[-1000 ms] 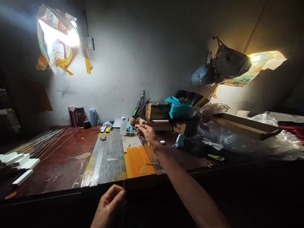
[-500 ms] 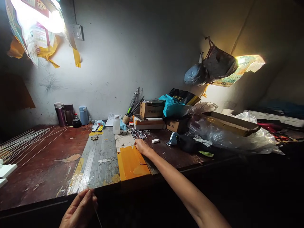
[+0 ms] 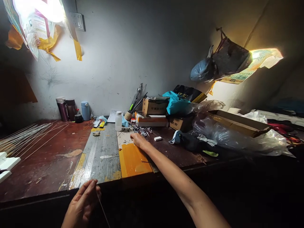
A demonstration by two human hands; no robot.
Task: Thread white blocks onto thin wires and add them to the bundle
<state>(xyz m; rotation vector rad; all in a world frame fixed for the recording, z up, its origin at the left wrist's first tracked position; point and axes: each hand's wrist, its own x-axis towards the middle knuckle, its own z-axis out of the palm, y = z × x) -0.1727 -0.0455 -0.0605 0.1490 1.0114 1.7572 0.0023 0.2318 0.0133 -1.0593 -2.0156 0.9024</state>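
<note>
Right hand [image 3: 139,140] has dropped, reaching forward, grip unclear; left hand [image 3: 82,200] pinches a thin rod [image 3: 103,208].

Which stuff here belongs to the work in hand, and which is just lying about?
Likely in the work:
thin rod in left hand
small loose pieces beside right hand
long rods, far left

Probably just lying about:
blue flask
open cardboard box
clear plastic sheeting
teal bag

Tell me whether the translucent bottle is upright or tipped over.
Upright: the translucent bottle stands on its base beyond the right hand, white cap at the top.
</note>
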